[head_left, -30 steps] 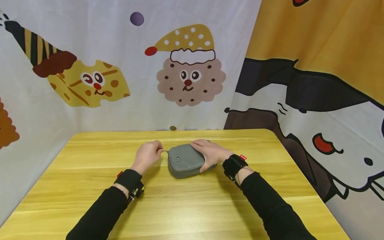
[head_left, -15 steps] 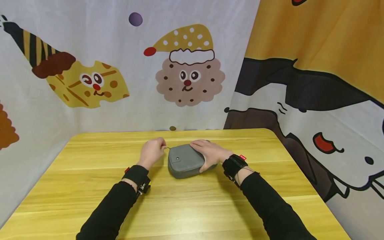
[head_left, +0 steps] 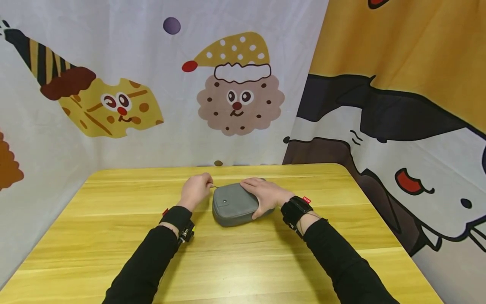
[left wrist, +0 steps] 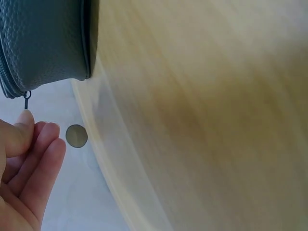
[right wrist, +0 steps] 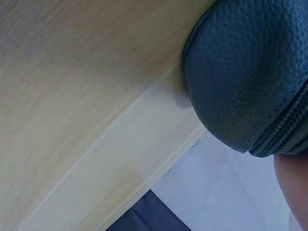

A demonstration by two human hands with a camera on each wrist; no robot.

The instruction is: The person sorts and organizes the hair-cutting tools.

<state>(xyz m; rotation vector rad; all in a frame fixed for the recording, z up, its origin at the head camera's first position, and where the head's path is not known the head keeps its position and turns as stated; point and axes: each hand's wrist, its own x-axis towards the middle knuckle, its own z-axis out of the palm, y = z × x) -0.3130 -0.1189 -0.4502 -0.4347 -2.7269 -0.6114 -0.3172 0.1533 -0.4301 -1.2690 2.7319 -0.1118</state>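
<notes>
A grey pebbled-leather zip pouch (head_left: 233, 204) lies on the wooden table, a small snap on its top face. My right hand (head_left: 267, 195) grips its right end, fingers over the top and thumb at the near side. At the pouch's far left corner, my left hand (head_left: 195, 191) pinches the zipper pull (left wrist: 26, 101) between thumb and fingers. The left wrist view shows that thin pull standing out from the zipper's end. In the right wrist view, the zipper teeth (right wrist: 284, 122) run along the pouch's side, with part of a finger below them.
The wooden table (head_left: 243, 261) extends around the pouch, its far edge close behind both hands. A white curtain (head_left: 133, 50) with cartoon prints hangs behind it, and a yellow and black patterned curtain (head_left: 398, 50) hangs at the right.
My left hand has moved right and slightly away from me with the zipper pull, toward the pouch's far side. My right hand and the pouch have stayed in place.
</notes>
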